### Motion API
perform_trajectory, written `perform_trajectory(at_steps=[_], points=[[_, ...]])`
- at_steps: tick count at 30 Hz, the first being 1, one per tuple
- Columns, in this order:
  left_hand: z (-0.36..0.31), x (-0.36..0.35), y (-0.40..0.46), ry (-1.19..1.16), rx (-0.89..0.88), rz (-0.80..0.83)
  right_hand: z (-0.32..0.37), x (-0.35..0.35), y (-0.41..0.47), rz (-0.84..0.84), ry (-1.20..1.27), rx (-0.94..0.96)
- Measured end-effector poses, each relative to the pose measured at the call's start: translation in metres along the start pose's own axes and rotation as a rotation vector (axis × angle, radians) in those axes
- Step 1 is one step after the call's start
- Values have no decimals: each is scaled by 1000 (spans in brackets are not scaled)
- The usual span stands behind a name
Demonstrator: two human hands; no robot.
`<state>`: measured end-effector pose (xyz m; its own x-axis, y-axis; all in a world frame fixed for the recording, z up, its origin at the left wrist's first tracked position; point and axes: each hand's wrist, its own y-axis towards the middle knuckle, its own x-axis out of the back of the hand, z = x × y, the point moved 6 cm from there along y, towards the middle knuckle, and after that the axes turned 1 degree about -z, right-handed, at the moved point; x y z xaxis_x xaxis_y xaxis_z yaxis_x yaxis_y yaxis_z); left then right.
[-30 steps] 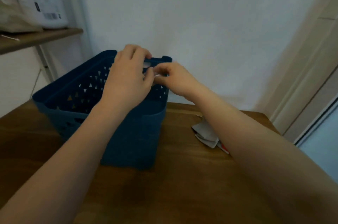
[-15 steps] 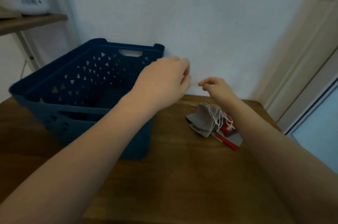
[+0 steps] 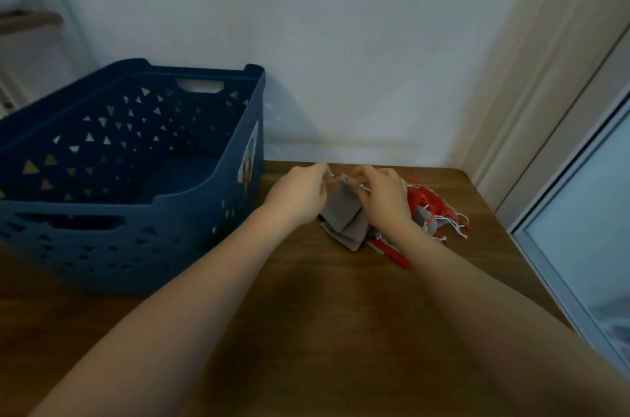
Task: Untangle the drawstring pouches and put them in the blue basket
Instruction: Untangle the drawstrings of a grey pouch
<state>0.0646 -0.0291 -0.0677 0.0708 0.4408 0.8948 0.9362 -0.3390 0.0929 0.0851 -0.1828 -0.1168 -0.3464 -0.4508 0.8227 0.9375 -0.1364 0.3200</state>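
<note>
Right of the perforated blue plastic basket (image 3: 136, 157), on the wooden table (image 3: 306, 314), left hand (image 3: 300, 193) and right hand (image 3: 383, 196) pinch a grey fabric drawstring pouch (image 3: 341, 212) atop the tangled grey-and-red pile (image 3: 429, 212).

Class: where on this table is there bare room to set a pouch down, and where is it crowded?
Bare wood lies on the table between the forearms, near the front edge. It is crowded at the pouch pile under both hands, right of the blue basket.
</note>
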Motion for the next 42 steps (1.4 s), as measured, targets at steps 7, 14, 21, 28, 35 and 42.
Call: perform_trajectory(at_steps=[7, 14, 21, 28, 35, 42], points=[[-10, -8, 1, -302, -89, -127, 38, 49, -25, -49, 308, 271], [-15, -3, -20, -84, -265, -149, 38, 56, -53, 80, 390, 228], [2, -8, -32, 96, -179, -84, 30, 52, -54, 193, 32, 229], [5, -13, -33, 183, -118, 16, 31, 46, -62, 409, -461, 229], [21, -7, -43, -1068, 171, -121, 13, 54, -63, 195, 1366, -460], [4, -19, -36, -2208, 330, -19, 29, 54, -60, 120, 1971, -598]])
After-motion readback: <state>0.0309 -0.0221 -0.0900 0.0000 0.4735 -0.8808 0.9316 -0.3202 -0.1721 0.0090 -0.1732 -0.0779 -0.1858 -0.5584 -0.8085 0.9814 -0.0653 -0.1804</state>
